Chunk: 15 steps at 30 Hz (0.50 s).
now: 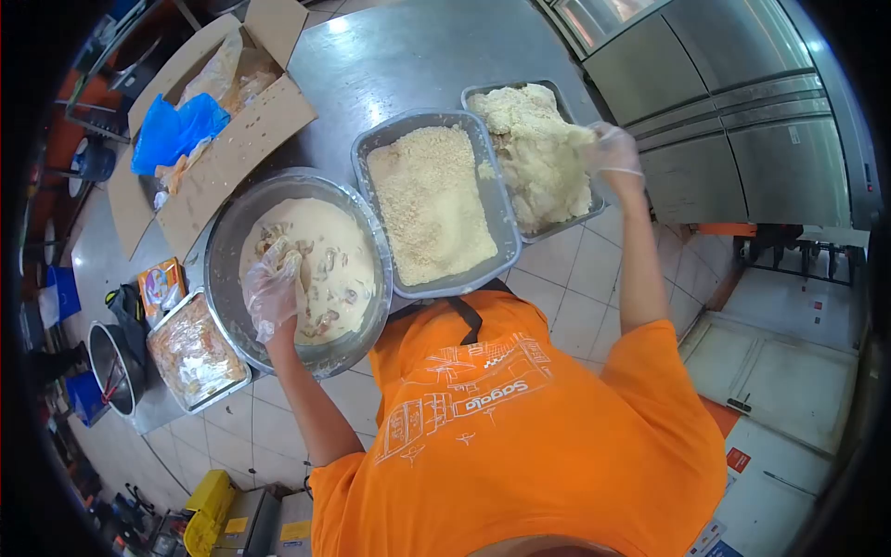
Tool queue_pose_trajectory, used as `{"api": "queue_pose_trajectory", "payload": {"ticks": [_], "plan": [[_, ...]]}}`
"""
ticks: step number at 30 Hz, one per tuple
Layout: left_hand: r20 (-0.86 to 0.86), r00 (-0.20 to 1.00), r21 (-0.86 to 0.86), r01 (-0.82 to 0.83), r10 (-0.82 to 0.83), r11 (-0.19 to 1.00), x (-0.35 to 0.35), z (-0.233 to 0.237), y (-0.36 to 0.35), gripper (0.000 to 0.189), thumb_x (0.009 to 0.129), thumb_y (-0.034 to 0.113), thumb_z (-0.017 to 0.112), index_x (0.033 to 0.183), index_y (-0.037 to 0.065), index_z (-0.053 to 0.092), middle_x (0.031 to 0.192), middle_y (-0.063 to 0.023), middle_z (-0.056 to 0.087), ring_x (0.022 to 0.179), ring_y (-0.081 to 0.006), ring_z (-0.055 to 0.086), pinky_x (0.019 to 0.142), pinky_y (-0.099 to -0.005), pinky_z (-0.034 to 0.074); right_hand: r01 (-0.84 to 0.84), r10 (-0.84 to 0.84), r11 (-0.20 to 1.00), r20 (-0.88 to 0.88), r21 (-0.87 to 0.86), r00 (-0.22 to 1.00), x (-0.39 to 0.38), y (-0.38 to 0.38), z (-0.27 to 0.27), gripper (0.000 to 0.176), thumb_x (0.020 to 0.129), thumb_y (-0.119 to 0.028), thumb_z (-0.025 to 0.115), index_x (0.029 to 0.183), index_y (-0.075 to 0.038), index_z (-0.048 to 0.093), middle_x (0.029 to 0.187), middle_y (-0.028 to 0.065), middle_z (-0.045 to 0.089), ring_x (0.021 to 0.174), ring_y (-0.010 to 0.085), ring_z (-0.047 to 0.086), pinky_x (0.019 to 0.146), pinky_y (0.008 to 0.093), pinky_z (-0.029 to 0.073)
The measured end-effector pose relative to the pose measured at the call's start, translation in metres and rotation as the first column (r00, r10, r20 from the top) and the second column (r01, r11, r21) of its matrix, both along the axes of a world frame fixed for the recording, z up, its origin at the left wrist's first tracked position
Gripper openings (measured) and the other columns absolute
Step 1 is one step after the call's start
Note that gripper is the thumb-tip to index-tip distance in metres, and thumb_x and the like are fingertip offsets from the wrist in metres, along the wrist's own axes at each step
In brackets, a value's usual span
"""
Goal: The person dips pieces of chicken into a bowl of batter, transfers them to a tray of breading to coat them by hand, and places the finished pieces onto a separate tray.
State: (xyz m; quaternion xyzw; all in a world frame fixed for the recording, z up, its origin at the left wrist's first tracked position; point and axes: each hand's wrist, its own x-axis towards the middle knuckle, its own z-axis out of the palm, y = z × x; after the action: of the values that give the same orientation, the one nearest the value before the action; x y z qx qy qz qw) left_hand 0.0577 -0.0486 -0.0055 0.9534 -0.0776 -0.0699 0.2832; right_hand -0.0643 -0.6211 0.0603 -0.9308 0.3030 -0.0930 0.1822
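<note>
My left hand [275, 295], in a clear plastic glove, is inside the round metal bowl [220, 269] of creamy batter with pieces in it. Its fingers are closed around some battered pieces [276, 243]. My right hand [616, 153], also gloved, is at the right edge of the grey tray [554, 225] of pale coated pieces [534, 148]. Its fingers are bent against a coated piece at the tray's edge. Between bowl and tray stands a grey tub [507, 243] of beige crumbs [432, 204].
An open cardboard box [237, 148] with a blue bag [176, 133] stands at the upper left. Beside the bowl lie a plastic-covered tray [197, 353] and an orange packet [162, 286]. Steel refrigerators [724, 102] stand at the upper right.
</note>
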Motion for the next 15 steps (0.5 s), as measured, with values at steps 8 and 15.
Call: {"api": "queue_pose_trajectory", "payload": {"ticks": [8,15], "plan": [[-0.026,1.000,0.083,-0.012,0.015,0.996,-0.007,0.005,0.010,0.032,0.088,0.020,0.066,0.115,0.003,0.067,0.110,-0.0204,0.067,0.108,-0.0381,0.062,0.098,-0.0470,0.047,-0.055,0.047,0.950,-0.032,-0.307,0.998,-0.012,0.054,-0.065,0.037,0.076,-0.035,0.077,0.103,-0.010,0.074,0.100,0.0197,0.070,0.092,0.0388,0.068,0.079,0.0452,0.055],[-0.054,0.998,0.177,-0.021,0.031,0.984,-0.017,0.010,0.020,0.036,0.087,0.021,0.066,0.118,0.002,0.065,0.111,-0.0203,0.068,0.109,-0.0379,0.062,0.098,-0.0454,0.047,0.010,-0.007,0.981,0.017,-0.192,1.000,-0.026,0.067,-0.040,0.041,0.080,-0.041,0.075,0.109,-0.012,0.072,0.109,0.0168,0.070,0.100,0.0358,0.067,0.085,0.0457,0.054]]}}
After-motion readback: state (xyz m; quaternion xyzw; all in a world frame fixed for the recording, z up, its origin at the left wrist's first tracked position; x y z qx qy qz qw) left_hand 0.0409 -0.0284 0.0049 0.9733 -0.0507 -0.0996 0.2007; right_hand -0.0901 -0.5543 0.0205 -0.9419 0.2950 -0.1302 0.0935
